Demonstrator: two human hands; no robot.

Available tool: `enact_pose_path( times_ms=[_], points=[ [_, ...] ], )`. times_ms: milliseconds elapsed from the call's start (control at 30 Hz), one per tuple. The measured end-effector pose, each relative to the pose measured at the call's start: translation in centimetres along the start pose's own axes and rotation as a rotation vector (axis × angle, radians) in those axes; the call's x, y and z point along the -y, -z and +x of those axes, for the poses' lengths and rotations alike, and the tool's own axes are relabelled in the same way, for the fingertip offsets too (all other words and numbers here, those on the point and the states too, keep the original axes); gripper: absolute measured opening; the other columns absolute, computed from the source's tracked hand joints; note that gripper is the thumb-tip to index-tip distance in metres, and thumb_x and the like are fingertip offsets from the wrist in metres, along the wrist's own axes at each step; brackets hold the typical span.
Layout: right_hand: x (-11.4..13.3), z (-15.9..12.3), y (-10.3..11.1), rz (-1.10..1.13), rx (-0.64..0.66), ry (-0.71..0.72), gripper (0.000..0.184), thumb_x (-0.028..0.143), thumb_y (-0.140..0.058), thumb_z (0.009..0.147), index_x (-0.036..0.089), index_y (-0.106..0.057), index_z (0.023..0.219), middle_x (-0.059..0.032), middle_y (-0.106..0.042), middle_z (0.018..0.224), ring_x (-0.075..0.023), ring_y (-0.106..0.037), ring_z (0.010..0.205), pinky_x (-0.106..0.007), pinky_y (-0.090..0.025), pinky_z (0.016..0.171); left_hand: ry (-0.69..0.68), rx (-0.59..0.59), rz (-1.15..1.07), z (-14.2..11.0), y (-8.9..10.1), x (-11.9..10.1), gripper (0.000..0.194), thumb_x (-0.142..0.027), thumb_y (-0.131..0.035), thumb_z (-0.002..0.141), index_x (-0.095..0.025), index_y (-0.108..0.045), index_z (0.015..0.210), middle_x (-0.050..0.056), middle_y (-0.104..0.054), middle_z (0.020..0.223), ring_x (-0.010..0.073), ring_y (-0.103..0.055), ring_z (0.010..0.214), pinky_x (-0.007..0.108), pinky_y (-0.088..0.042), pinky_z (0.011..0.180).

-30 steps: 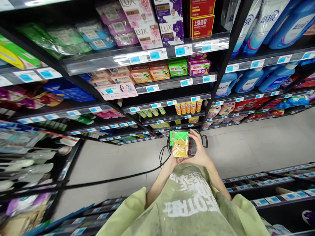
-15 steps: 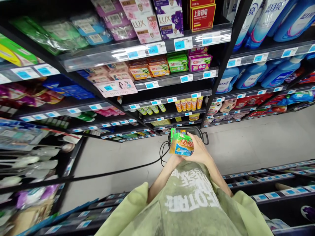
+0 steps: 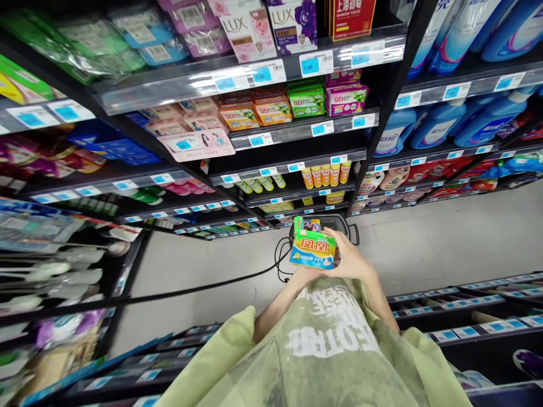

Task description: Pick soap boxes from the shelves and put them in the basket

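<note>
In front of my waist I hold a green, yellow and blue pack of laundry soap [image 3: 313, 251], its large red lettering facing up towards me. My right hand [image 3: 350, 257] grips its right edge, thumb and fingers curled round that side. Under its lower edge, my left hand [image 3: 306, 275] supports it, with the fingers mostly hidden behind the pack. Just past the pack, a black shopping basket [image 3: 330, 221] stands on the floor, partly covered by the pack and my right hand. Small colourful packages [image 3: 311, 225] show in the basket.
Ahead rises a shelf unit [image 3: 292, 130] with boxed soaps, yellow bottles [image 3: 326, 175] and price tags. Blue detergent bottles [image 3: 439, 125] fill the right bays. Hanging utensils [image 3: 51, 271] are on the left. A black cord-like strip [image 3: 203, 295] crosses above the floor [image 3: 424, 243]. More shelves stand behind me.
The soap pack has turned so its lettered front faces me more squarely. My right hand has shifted slightly to the right and shows less over the front. The view has tilted a little.
</note>
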State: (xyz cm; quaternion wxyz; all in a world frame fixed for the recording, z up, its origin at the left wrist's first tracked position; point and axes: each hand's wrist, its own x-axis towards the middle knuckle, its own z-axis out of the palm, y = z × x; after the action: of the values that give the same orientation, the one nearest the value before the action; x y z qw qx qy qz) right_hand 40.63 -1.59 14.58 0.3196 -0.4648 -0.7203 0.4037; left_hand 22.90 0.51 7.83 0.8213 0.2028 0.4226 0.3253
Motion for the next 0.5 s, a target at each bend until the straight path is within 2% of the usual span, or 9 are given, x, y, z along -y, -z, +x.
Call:
enact_pose_path(
  times_ms=[233,367,500],
  points=[
    [-0.4,-0.09,-0.13,0.048,-0.011,-0.022,0.126,0.029,-0.097,0.066,0.034,-0.03,0.172,-0.0133,-0.053,0.165,-0.0367,-0.053,0.154,-0.055,-0.043,0.13,0.067,0.039,-0.068,0.44,-0.17,0.03,0.039,-0.054,-0.063,0.097,-0.021,-0.077,0.112,0.013,-0.08,0.126,0.0413,-0.064,0.139,0.06,-0.057,0.113],
    [-0.48,-0.11,-0.37,0.045,-0.006,-0.034,0.127,0.03,-0.098,0.066,0.034,-0.029,0.173,-0.0134,-0.054,0.165,-0.0364,-0.053,0.154,-0.055,-0.043,0.13,0.05,0.031,-0.067,0.4,-0.23,-0.09,0.034,-0.045,-0.06,0.1,-0.02,-0.077,0.114,0.013,-0.08,0.125,0.0391,-0.064,0.139,0.059,-0.056,0.114],
    [-0.34,-0.04,-0.61,0.024,-0.006,-0.036,0.13,0.032,-0.099,0.065,0.034,-0.027,0.173,-0.0136,-0.054,0.165,-0.0371,-0.053,0.154,-0.056,-0.043,0.129,-0.005,0.015,-0.05,0.16,0.13,-0.1,0.03,-0.036,-0.056,0.101,-0.018,-0.076,0.112,0.014,-0.08,0.126,0.0415,-0.064,0.139,0.06,-0.054,0.114]
  ],
)
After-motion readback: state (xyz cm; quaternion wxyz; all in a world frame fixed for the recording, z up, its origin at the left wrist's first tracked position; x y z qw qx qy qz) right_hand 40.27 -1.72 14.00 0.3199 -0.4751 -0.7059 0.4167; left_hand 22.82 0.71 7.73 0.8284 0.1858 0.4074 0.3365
